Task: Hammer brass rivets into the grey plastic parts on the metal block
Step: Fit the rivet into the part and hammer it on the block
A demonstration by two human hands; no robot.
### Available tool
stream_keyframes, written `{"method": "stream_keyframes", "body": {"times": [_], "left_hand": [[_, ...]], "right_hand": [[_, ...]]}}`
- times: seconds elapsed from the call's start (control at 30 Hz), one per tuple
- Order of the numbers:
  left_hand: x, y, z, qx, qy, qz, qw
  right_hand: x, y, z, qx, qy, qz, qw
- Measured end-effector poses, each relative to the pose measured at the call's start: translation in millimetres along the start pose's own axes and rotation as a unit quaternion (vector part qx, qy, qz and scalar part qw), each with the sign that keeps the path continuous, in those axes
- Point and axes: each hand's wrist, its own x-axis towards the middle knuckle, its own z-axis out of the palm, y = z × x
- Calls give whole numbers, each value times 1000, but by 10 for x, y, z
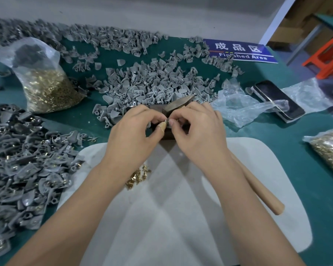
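Observation:
Both hands meet over the dark metal block point(166, 133) at the table's middle. My left hand point(135, 129) and my right hand point(196, 129) pinch a small grey plastic part point(168, 121) between their fingertips, just above the block; the part is mostly hidden by the fingers. My left thumb wears a tan tape wrap. A hammer lies beside my right forearm, its wooden handle point(261, 194) pointing toward me and its metal head point(178, 102) showing behind my hands. A small heap of loose brass rivets point(137, 176) lies on the white mat point(181, 217) under my left wrist.
A pile of grey plastic parts point(152, 83) lies behind the block, and a heap of riveted parts point(23, 160) at the left. Bags of brass rivets point(46, 89) stand at left and right point(331, 150). A phone point(277, 100), crumpled plastic and a blue sign point(238, 50) lie at the right.

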Motion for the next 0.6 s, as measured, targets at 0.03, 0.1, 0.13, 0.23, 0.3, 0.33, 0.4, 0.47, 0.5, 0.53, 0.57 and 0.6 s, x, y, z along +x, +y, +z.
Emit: {"method": "stream_keyframes", "body": {"times": [0.03, 0.1, 0.13, 0.23, 0.3, 0.33, 0.4, 0.47, 0.5, 0.53, 0.57, 0.6], "left_hand": [[1, -7, -3, 3, 0, -2, 1000], [1, -14, -14, 2, 4, -6, 1000], [3, -16, -18, -5, 5, -6, 1000], [5, -23, -40, -15, -1, -2, 1000], [7, -27, -57, -5, -6, -1, 1000], [6, -23, -62, 4, -8, -1, 1000], [3, -11, -61, 26, -9, 1, 1000], [-2, -1, -53, 41, -4, 2, 999], [-6, 1, -49, 46, -1, 3, 999], [-9, 0, -48, 52, 0, 4, 999], [-10, 0, -48, 58, 1, 5, 998], [-8, 0, -49, 64, 1, 5, 998]], "right_hand": [[2, 5, 5, 4, -1, 3, 1000], [1, 13, 19, 21, 1, 11, 1000], [-3, 13, 27, 34, 6, 15, 999], [-18, -1, 50, 52, 25, 22, 998], [-24, -13, 59, 45, 30, 23, 998], [-24, -17, 62, 37, 31, 23, 999], [-24, -21, 59, 20, 34, 23, 999], [-26, -29, 49, 8, 35, 21, 999], [-28, -36, 45, 1, 34, 19, 999], [-30, -44, 43, -7, 34, 16, 999], [-29, -50, 39, -14, 33, 14, 999], [-27, -53, 36, -18, 33, 14, 999]]}}
